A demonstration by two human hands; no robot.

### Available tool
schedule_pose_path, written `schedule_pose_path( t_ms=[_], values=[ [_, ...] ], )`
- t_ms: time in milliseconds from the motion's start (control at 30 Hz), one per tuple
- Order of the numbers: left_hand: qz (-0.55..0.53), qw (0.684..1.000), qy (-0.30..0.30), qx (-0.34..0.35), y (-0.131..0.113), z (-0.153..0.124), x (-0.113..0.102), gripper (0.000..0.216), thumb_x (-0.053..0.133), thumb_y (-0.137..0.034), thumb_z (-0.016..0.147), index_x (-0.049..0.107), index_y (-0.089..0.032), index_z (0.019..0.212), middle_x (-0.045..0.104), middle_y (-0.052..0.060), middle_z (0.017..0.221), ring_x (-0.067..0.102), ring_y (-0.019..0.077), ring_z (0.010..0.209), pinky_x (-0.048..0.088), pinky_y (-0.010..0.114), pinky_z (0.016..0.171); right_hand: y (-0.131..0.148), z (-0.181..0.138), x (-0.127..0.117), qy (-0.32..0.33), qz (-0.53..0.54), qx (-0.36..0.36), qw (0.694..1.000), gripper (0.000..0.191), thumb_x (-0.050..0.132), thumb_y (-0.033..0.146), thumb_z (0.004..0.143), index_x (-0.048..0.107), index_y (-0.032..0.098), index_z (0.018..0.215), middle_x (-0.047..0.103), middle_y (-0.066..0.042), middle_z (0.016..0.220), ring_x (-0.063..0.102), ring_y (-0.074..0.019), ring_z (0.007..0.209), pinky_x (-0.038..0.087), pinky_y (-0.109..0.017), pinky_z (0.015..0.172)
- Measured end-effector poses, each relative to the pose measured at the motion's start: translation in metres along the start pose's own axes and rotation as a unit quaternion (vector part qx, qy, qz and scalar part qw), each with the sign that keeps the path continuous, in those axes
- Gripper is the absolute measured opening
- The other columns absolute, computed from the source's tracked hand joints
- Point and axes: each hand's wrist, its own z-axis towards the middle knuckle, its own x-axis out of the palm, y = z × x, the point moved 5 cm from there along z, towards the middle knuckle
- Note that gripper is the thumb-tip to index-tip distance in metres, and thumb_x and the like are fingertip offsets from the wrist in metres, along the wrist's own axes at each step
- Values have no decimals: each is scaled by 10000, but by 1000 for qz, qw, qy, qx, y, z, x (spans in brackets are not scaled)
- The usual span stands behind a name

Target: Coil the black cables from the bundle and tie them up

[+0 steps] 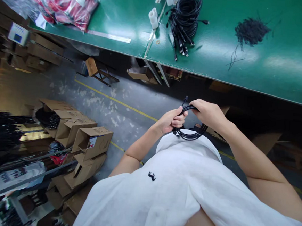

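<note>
Your left hand (172, 121) has its fingers curled tight over one side of a black cable coil (192, 136), thumb pressed on the loops; right hand (208, 113) pinches the top of the coil between thumb and fingers, lower fingers mostly hidden. Coil's in front of your white shirt (160, 194), off the bench. One connector (185, 99) sticks up past your left thumb; type too small to read. Ahead, on the green bench (279, 76): cable bundle (186, 14), cut off by the top edge, and a pile of thin black strips (251, 31), single pieces blurred together. Left of those, white cylinders (153, 18) and red goods (78, 3), unclear through plastic. Under-bench mostly dark. Cardboard boxes (93, 141) stacked left; person (15, 179) behind rails, partly hidden.
</note>
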Motion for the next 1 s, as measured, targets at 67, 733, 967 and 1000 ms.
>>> schedule_pose_path(
  t_ms=[67,733,967,1000],
  values=[
    [18,1000,6,-6,-3,-1,-1,396,431,-402,1024,589,-106,813,232,-106,533,194,3,357,213,107,364,2,1,3,32,-19,8,999,177,474,262,922,629,189,969,657,-66,846,600,-192,731,363,-269,599],
    [338,940,29,33,-27,48,0,498,600,-647,851,511,-158,883,333,-106,549,324,46,441,289,198,462,-41,46,6,144,3,-153,978,206,519,221,963,645,160,1115,678,-71,959,585,-153,822,366,-245,661],
    [201,957,-185,101,-60,81,30,450,711,-573,783,517,-169,828,257,-117,563,172,21,449,170,161,431,-265,94,-62,17,101,167,981,232,438,273,991,618,143,920,619,-57,894,529,-114,783,410,-246,757],
    [188,955,-203,103,-65,86,35,453,727,-567,768,520,-168,824,254,-117,561,172,19,448,168,158,429,-293,100,-63,3,84,199,976,224,424,247,992,593,138,893,597,-66,880,510,-118,776,403,-264,764]
  ],
)
